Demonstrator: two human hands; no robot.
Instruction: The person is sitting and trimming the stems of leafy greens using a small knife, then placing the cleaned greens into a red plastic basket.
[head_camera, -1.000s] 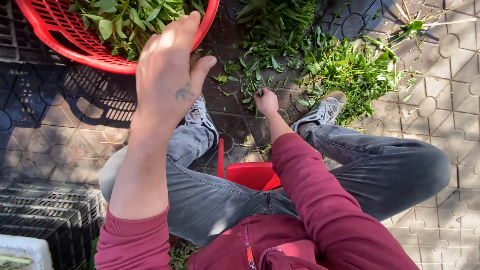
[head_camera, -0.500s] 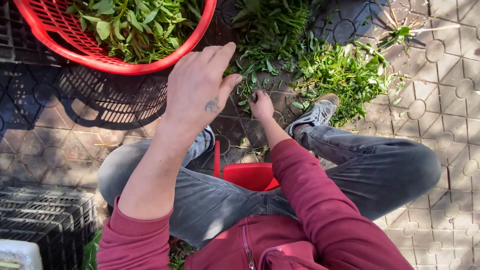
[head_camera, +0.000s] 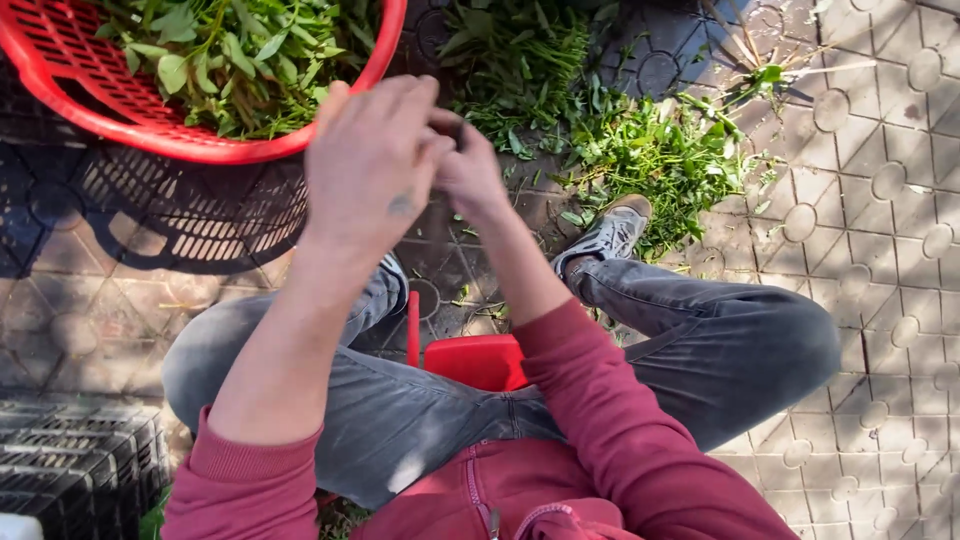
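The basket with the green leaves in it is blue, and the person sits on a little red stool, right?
Not quite. The head view shows the basket holding the green leaves is red, not blue. The person does sit on a little red stool.

Grey paving (head_camera: 880, 250) runs out to the right, its hexagon blocks stamped with round studs and dappled with shade. A grey shoe (head_camera: 608, 236) rests on it, toe at the edge of the scattered greens, with grey jeans (head_camera: 700, 350) bent at the knee above it. Between the legs sits a red stool (head_camera: 478, 360). Bottom left, a black crate (head_camera: 70, 470), slatted and dusty, lies against the paving.
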